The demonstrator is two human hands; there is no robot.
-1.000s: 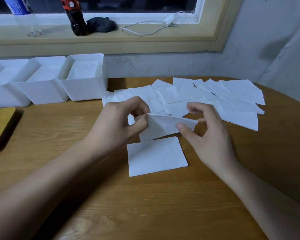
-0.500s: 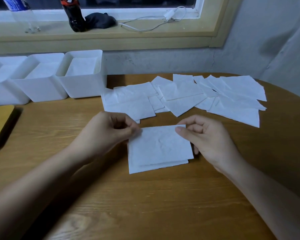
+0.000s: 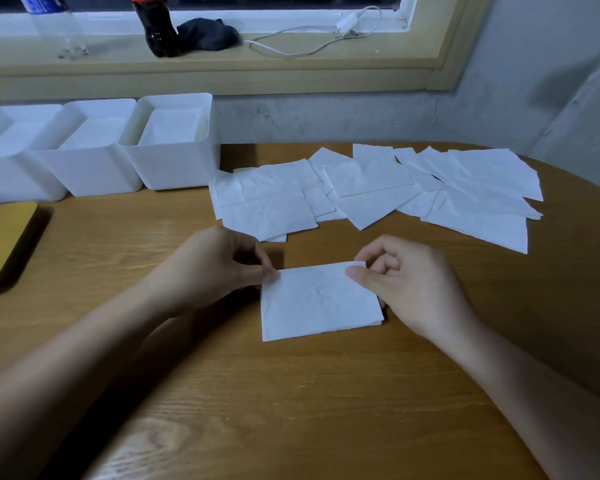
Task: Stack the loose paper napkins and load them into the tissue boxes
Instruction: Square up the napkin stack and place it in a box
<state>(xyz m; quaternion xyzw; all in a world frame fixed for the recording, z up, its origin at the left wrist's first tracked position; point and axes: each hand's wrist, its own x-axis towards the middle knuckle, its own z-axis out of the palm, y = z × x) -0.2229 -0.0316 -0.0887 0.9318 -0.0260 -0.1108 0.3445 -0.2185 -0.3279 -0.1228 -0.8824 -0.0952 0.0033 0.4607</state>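
Head view: left hand (image 3: 215, 268) and right hand (image 3: 413, 289) each pinch a far corner of the napkin stack (image 3: 319, 303) on the desk (image 3: 291, 393), in front of the tissue boxes (image 3: 174, 168), likely to square its edges.

- Left hand (image 3: 219, 268): fingers curled, thumb and fingers pinching the far left corner of the napkin stack (image 3: 319, 303).
- Right hand (image 3: 409, 285): curled, pinching the far right corner.
- Both forearms bare, angled inward.

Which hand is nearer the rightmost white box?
Left. The left hand pinches the napkin stack's left corner, in front of the rightmost white box; the right hand pinches the right corner, farther off.
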